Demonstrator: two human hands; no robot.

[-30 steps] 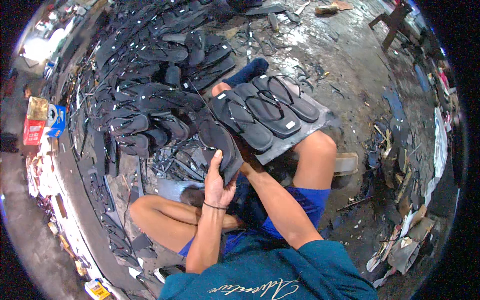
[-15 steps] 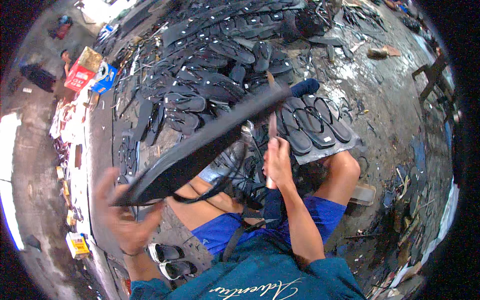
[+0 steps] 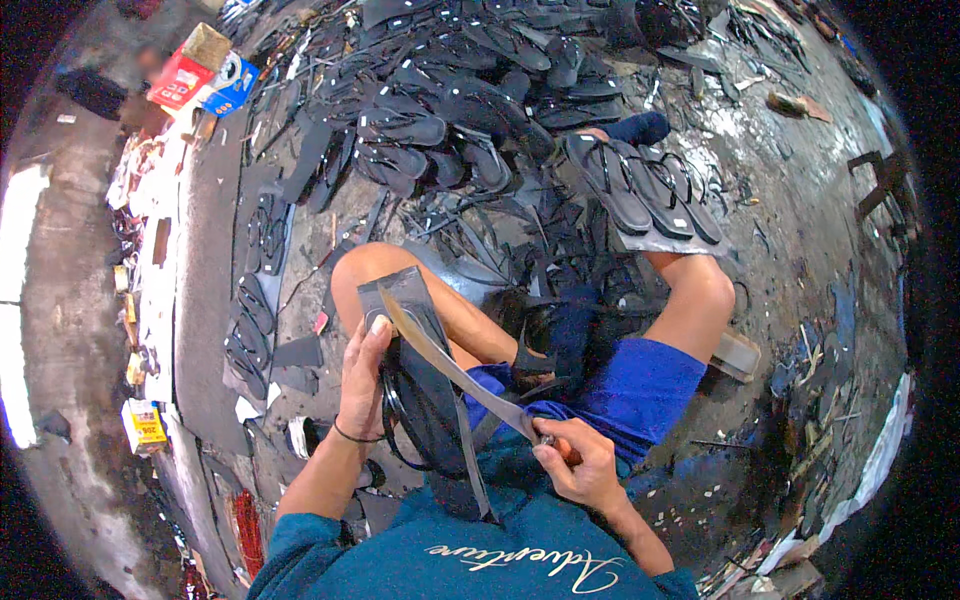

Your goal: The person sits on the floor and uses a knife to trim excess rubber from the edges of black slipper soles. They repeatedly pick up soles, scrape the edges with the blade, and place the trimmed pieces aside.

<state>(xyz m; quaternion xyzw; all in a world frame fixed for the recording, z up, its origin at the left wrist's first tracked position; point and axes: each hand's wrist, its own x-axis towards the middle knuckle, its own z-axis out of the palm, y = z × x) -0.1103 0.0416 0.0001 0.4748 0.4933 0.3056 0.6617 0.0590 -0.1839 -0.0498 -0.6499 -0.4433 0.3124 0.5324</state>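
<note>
My left hand grips a black flip-flop by its left edge, thumb on top. The flip-flop rests against my lap and left thigh, with its strap hanging at the side near my wrist. A border of dark sheet shows around its far end, and a strip of dark material runs along its right side. In my right hand, closed round the handle, is a long knife with a curved blade. The blade lies slantwise over the flip-flop, its tip near the far end, close to my left thumb.
Three finished-looking flip-flops lie on a sheet beyond my right knee. A large heap of black flip-flops spreads ahead among rubber scraps. More flip-flops lie at the left, near red and blue boxes. A wooden block sits beside my right thigh.
The flip-flop has swung from out in front down onto my lap, now held upright along my left thigh. The knife has tilted from pointing ahead to lying leftward across it. My view has shifted.
</note>
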